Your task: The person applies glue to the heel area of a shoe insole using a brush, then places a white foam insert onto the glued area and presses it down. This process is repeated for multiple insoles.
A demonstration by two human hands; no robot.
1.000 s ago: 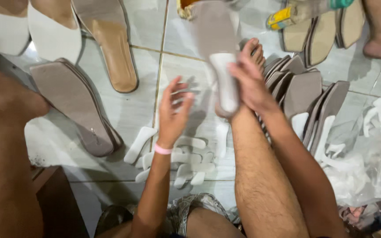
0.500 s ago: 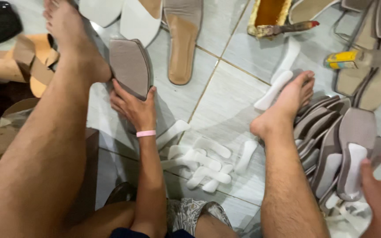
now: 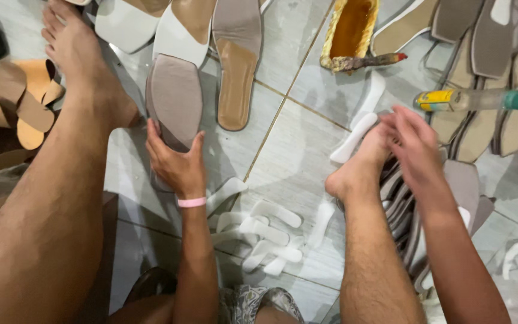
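My left hand [image 3: 178, 163], with a pink band on the wrist, grips the near end of a grey-taupe shoe sole [image 3: 175, 96] that lies on the tiled floor beside my left foot [image 3: 82, 57]. My right hand [image 3: 412, 144] hovers with fingers apart and nothing in it, just past the toes of my right foot [image 3: 361, 168]. It is above a stack of grey soles [image 3: 460, 186]. A white strip [image 3: 355, 137] lies on the tile just left of that hand.
A yellow glue tin [image 3: 352, 30] with a brush across it sits at the top. A yellow and green bottle [image 3: 475, 99] lies over soles at the right. Several white strips [image 3: 265, 234] litter the floor between my legs. Tan sandals [image 3: 22, 102] lie at the left, with more soles [image 3: 235, 66] along the top.
My right hand has come up from the lower right to the toes of my right foot. My left hand has closed on the end of the grey sole.
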